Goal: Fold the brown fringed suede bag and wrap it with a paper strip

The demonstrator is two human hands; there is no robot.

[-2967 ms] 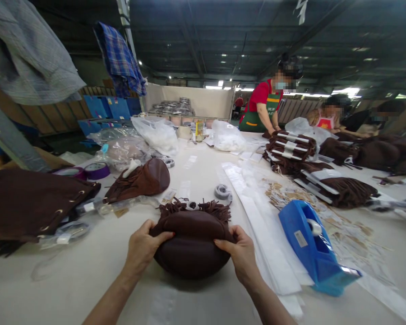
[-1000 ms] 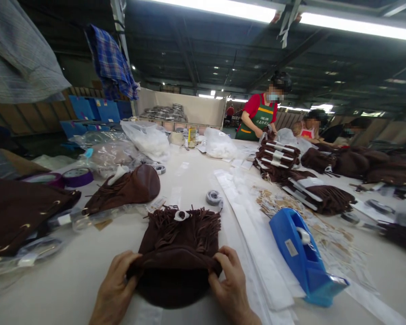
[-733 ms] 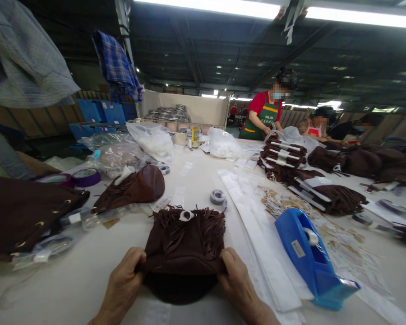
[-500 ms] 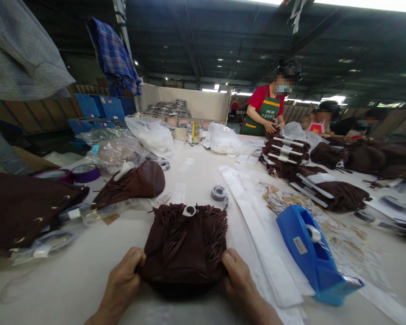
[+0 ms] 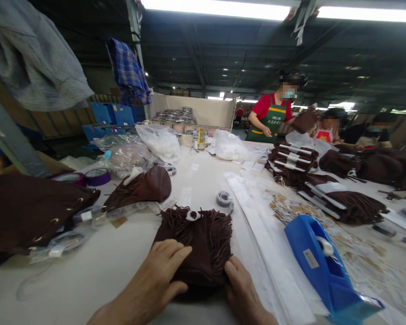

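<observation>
A dark brown fringed bag (image 5: 203, 239) lies on the table in front of me, with a white ring-like piece (image 5: 193, 215) at its top edge. My left hand (image 5: 162, 271) rests over the bag's left front, fingers stretched out and thumb apart. At the lower right side, my right hand (image 5: 240, 282) has its fingers closed on the bag's edge. Just beyond the bag lies a grey coiled strap (image 5: 224, 199). Part of the bag's lower left is hidden behind my left hand.
To the right stands a blue tape dispenser (image 5: 325, 266) beside long white strips (image 5: 257, 239). Brown fringed bundles (image 5: 345, 201) lie farther right. On the left are a brown bag with eyelets (image 5: 34, 212), another brown bag (image 5: 145, 189) and purple tape rolls (image 5: 98, 176). A co-worker (image 5: 272, 113) stands across the table.
My left hand has let go of the bag's left edge and moved onto its front. My right hand stays on the right edge. The co-worker's hands have moved apart, and the view has shifted slightly.
</observation>
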